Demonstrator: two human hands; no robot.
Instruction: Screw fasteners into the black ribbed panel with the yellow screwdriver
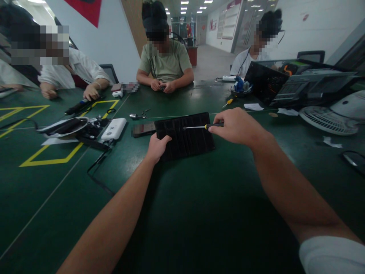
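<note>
Crossing the black panel (185,146) — screwdriver (196,127), held between right fingers (218,130).

Wide dark-green table (199,213) fills the foreground, pale seams crossing it, yellow outlines (42,164) marked at left; dark chair backs show beyond its edge, one at left (110,72), another at right (310,57). Behind: pale wall (116,45) with red banner (88,9), brown panel (132,23) beside it, another white wall (316,30) at right. Between them grey floor (212,57) recedes past a reddish cabinet (193,56) and wall-mounted boards (228,24), under rows of bright rectangular ceiling lights (184,3).
</note>
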